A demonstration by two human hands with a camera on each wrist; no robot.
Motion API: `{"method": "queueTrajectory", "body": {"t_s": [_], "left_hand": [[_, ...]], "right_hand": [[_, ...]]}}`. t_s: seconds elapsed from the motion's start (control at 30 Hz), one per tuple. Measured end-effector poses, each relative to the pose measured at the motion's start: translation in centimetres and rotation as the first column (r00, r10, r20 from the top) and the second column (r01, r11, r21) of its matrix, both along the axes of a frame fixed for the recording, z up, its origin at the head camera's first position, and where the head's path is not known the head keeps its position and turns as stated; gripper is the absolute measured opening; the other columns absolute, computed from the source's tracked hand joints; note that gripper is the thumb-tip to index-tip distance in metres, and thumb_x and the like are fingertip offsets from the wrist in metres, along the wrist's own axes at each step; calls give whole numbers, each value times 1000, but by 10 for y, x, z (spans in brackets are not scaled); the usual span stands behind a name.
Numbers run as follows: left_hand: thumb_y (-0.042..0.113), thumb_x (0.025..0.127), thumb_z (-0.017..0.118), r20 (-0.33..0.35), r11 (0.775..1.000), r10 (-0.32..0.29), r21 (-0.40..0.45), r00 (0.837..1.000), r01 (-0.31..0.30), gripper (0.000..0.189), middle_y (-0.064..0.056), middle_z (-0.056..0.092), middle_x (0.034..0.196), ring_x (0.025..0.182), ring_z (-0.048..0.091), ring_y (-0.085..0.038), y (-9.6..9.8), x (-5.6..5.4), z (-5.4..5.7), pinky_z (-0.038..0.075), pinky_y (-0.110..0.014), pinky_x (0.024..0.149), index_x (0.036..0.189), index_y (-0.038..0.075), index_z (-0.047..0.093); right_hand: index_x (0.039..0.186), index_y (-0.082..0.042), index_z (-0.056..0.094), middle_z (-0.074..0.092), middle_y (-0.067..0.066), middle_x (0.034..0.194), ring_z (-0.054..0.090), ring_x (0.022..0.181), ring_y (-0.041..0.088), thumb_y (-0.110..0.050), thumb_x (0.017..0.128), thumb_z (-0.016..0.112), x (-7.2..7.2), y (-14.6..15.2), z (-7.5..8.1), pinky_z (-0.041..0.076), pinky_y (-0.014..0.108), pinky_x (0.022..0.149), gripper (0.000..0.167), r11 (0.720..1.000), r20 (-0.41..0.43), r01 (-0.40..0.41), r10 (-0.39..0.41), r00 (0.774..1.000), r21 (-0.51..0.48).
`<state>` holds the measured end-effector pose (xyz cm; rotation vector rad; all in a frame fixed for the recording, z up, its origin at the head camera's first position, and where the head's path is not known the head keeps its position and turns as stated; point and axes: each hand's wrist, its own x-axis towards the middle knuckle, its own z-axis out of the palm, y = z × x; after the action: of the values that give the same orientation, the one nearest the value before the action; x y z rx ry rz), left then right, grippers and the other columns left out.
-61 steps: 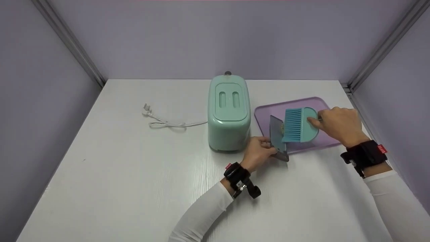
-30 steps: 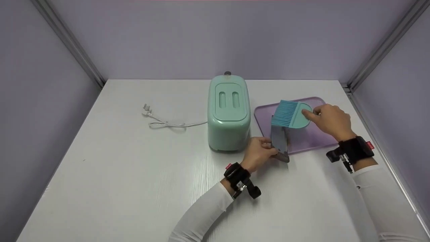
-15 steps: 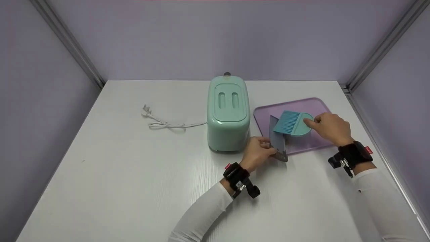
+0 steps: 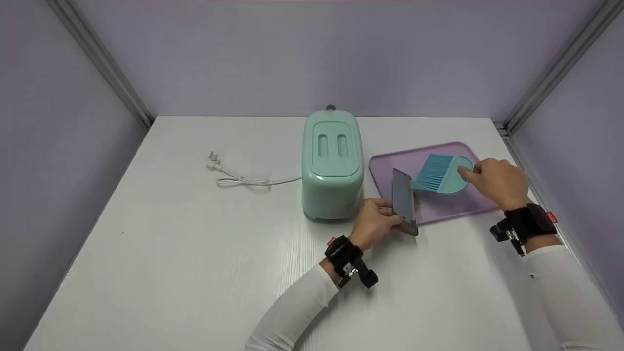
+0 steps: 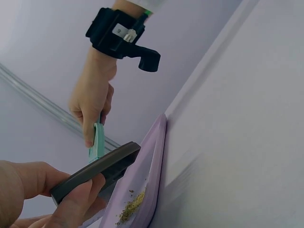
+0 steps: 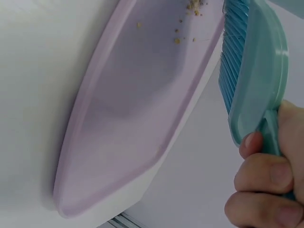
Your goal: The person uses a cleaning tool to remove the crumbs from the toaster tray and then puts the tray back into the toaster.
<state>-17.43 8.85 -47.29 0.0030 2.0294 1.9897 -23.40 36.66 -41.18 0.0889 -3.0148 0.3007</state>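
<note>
My left hand (image 4: 373, 222) grips a grey toaster crumb tray (image 4: 402, 195) by its dark handle (image 5: 102, 166), between thumb and fingers. The crumb tray stands tilted on edge over the left part of a purple tray (image 4: 456, 210). My right hand (image 4: 503, 184) grips a teal hand brush (image 4: 456, 178) by the handle. Its blue bristles (image 6: 232, 57) point left, with the tips right by the crumb tray's right side. Yellow-brown crumbs (image 5: 132, 208) lie in a small heap on the purple tray below, and a few loose ones show in the right wrist view.
A mint-green toaster (image 4: 333, 190) with its lid on stands just left of the left hand. From it a white cord and plug (image 4: 239, 180) run left over the white table (image 4: 195, 263). Grey-lilac walls (image 4: 312, 58) enclose the back and sides.
The brush first went left over the far end of the crumb tray, came down along it, then drew back right. More crumbs show beside the crumb tray. My left hand has stayed put.
</note>
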Motion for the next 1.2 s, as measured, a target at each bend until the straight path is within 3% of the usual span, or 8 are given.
{"method": "queueTrajectory", "body": {"t_s": [0.2, 0.4, 0.67, 0.93, 1.2], "left_hand": [[-2, 72, 67, 13, 1000, 0, 1, 1000, 0, 34, 0, 63, 78, 70, 61, -10, 0, 0, -1, 51, -25, 58, 105, 2, 60], [-2, 72, 67, 14, 1000, 4, 19, 1000, -4, 36, -1, 64, 80, 71, 61, -9, 0, 0, -1, 51, -25, 59, 106, 2, 60], [-2, 72, 67, 5, 1000, 0, 16, 1000, 0, 38, 0, 63, 81, 71, 61, -9, 1, 1, 0, 51, -25, 59, 109, 0, 59], [-1, 71, 68, 4, 1000, -3, 1, 1000, 3, 35, 1, 64, 77, 70, 61, -9, 1, 0, 0, 50, -25, 59, 105, 1, 61], [-1, 71, 68, 1, 1000, 8, 6, 1000, -8, 38, 0, 63, 80, 72, 61, -9, 0, 0, 0, 50, -25, 59, 108, 0, 60]], "right_hand": [[55, -13, 53, 34, 0, 45, 31, 44, 17, -64, 80, 42, -3, -6, 13, 12, 27, 35, 58, 1000, -9, 18, -19, 1000, -17], [50, -14, 38, 28, -2, 45, 26, 42, 15, -64, 80, 42, -7, -28, 19, 11, 26, 35, 59, 1000, -47, -3, 2, 999, -28], [49, -14, 41, 31, -2, 45, 30, 42, 16, -64, 80, 43, -11, -42, 8, 15, 28, 35, 59, 999, -29, -19, 17, 999, -44], [51, -14, 45, 33, -2, 47, 32, 44, 16, -64, 79, 44, -10, -29, -7, 17, 29, 35, 58, 999, 36, -9, 11, 999, -45], [51, -13, 50, 32, -2, 46, 31, 42, 15, -62, 80, 45, -7, -14, -9, 16, 27, 35, 57, 1000, 54, -6, 7, 999, -17]]}}
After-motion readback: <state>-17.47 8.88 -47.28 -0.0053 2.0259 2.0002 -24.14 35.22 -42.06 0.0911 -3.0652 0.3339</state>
